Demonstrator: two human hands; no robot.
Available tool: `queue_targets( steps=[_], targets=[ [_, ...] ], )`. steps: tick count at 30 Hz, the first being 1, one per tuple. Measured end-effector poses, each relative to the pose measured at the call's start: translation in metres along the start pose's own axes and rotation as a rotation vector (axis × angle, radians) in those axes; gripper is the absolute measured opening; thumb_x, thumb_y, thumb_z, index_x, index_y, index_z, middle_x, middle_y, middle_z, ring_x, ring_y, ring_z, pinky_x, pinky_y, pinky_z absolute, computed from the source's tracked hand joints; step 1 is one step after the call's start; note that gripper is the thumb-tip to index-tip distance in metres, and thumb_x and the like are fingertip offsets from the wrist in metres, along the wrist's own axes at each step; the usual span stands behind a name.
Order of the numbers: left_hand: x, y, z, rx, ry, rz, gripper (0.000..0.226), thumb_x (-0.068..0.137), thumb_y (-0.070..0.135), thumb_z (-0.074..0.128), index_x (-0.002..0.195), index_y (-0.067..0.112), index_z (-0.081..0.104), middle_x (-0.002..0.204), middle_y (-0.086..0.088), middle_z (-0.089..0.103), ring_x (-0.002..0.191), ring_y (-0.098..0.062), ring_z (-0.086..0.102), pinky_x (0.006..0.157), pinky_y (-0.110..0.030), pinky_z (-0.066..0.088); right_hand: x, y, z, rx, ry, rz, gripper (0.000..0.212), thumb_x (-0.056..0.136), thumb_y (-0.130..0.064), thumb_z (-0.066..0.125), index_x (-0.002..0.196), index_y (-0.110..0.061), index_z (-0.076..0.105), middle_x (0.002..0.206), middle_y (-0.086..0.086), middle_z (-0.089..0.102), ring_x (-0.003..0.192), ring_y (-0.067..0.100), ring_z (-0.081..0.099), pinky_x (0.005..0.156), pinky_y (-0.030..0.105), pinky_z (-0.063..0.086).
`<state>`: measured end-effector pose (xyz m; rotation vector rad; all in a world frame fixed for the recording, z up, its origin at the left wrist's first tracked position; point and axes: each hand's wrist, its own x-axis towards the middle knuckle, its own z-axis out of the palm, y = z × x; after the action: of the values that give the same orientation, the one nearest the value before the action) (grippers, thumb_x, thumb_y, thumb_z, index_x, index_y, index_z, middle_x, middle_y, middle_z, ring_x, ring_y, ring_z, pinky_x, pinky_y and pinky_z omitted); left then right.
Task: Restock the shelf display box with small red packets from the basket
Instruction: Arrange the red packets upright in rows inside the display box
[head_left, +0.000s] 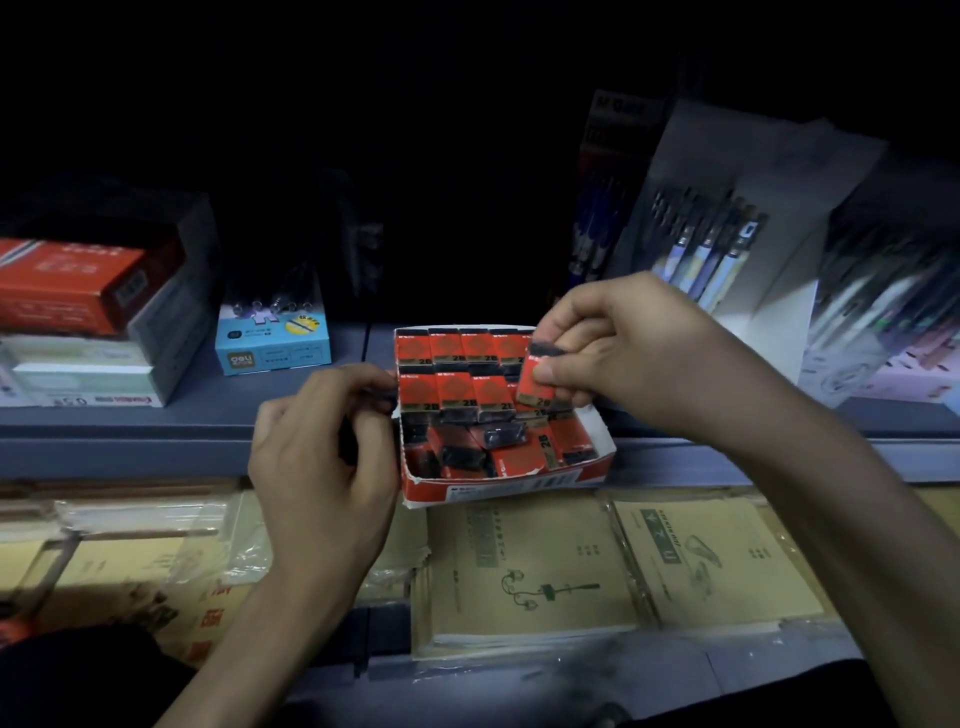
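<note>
A red and white display box (498, 480) sits on the grey shelf edge, its front end overhanging. Two rows of small red packets (460, 392) marked 2B stand upright in its back half; several more lie loose and tilted in the front half (485, 444). My right hand (618, 358) pinches one red packet (535, 382) between thumb and fingers, just above the right end of the second row. My left hand (322, 457) has its fingers curled around the box's left wall. The basket is out of view.
A blue carton (272, 340) and stacked red and white boxes (88, 312) stand on the shelf to the left. Pen displays (727, 249) lean at the right. Wrapped tan notebooks (530, 566) fill the lower shelf below the box.
</note>
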<state>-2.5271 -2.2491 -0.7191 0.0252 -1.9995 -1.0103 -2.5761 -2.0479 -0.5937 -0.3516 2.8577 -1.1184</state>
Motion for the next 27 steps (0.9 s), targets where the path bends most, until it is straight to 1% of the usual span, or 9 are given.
queue_targets(
  steps=[4,9,13,16,18,20,23,25,27],
  targets=[
    [0.000,0.002,-0.001,-0.006,-0.003,0.001,0.025,0.091,0.011,0.044,0.093,0.020,0.068,0.084,0.026,0.058,0.085,0.018,0.050,0.073,-0.027,0.032,0.003,0.003,0.006,-0.074,0.010,-0.015,0.021,0.088,-0.019,0.080,0.109,-0.022,0.077,0.085,0.002,0.074,0.063,0.008,0.074,0.068,0.026,0.059],
    [0.000,0.000,-0.001,-0.014,-0.007,0.016,0.025,0.091,0.011,0.044,0.093,0.019,0.068,0.084,0.019,0.062,0.084,0.017,0.050,0.072,-0.025,0.033,0.005,0.002,0.006,-0.047,0.010,-0.001,0.017,0.080,-0.019,0.087,0.091,-0.022,0.074,0.078,0.001,0.076,0.068,0.012,0.074,0.074,0.035,0.063],
    [0.000,0.000,-0.001,-0.012,0.000,0.015,0.025,0.091,0.011,0.044,0.093,0.018,0.068,0.084,0.023,0.058,0.085,0.017,0.050,0.072,-0.027,0.032,0.003,0.004,0.008,-0.125,-0.007,-0.021,0.011,0.083,-0.025,0.085,0.091,-0.025,0.078,0.076,-0.007,0.072,0.063,-0.002,0.067,0.058,0.008,0.046],
    [0.000,0.000,0.000,-0.014,-0.002,0.014,0.025,0.092,0.012,0.044,0.093,0.019,0.068,0.085,0.028,0.056,0.086,0.018,0.049,0.072,-0.024,0.033,0.001,0.004,0.010,-0.115,-0.003,-0.031,0.010,0.084,-0.021,0.083,0.093,-0.022,0.079,0.077,-0.006,0.071,0.056,-0.005,0.060,0.050,0.004,0.041],
    [0.000,0.000,-0.001,-0.017,0.000,0.012,0.025,0.092,0.013,0.043,0.094,0.019,0.068,0.085,0.030,0.055,0.086,0.019,0.049,0.072,-0.028,0.032,-0.001,0.003,0.005,-0.098,-0.010,-0.042,0.009,0.086,-0.018,0.082,0.093,-0.019,0.078,0.065,-0.011,0.068,0.051,-0.005,0.060,0.047,0.003,0.038],
    [0.000,0.000,0.000,-0.017,0.000,0.011,0.026,0.092,0.014,0.043,0.094,0.019,0.068,0.086,0.031,0.055,0.086,0.019,0.049,0.072,-0.029,0.032,-0.004,0.002,-0.004,-0.172,-0.014,-0.059,0.003,0.087,-0.022,0.081,0.088,-0.023,0.078,0.052,-0.022,0.061,0.050,-0.009,0.056,0.046,0.003,0.036],
    [0.000,-0.001,0.001,-0.014,0.002,0.009,0.025,0.092,0.013,0.043,0.093,0.019,0.068,0.085,0.030,0.055,0.086,0.019,0.048,0.072,-0.028,0.031,-0.009,0.001,-0.017,-0.342,-0.038,-0.058,0.006,0.085,-0.027,0.082,0.082,-0.030,0.078,0.067,-0.020,0.067,0.063,-0.009,0.059,0.056,0.007,0.036],
    [0.000,-0.001,0.001,-0.015,0.006,0.012,0.025,0.092,0.013,0.044,0.093,0.019,0.068,0.084,0.027,0.056,0.086,0.018,0.048,0.072,-0.029,0.032,-0.012,0.000,-0.017,-0.484,-0.135,-0.032,0.008,0.084,-0.033,0.083,0.090,-0.032,0.078,0.079,-0.018,0.066,0.074,-0.004,0.060,0.064,0.015,0.040],
    [-0.001,-0.001,0.001,-0.018,0.011,0.006,0.024,0.092,0.013,0.044,0.094,0.019,0.068,0.086,0.025,0.057,0.086,0.018,0.049,0.072,-0.031,0.034,-0.013,-0.003,-0.013,-0.568,-0.277,0.025,0.021,0.083,-0.037,0.082,0.103,-0.031,0.075,0.075,-0.015,0.058,0.070,0.002,0.056,0.061,0.019,0.039]
  ],
)
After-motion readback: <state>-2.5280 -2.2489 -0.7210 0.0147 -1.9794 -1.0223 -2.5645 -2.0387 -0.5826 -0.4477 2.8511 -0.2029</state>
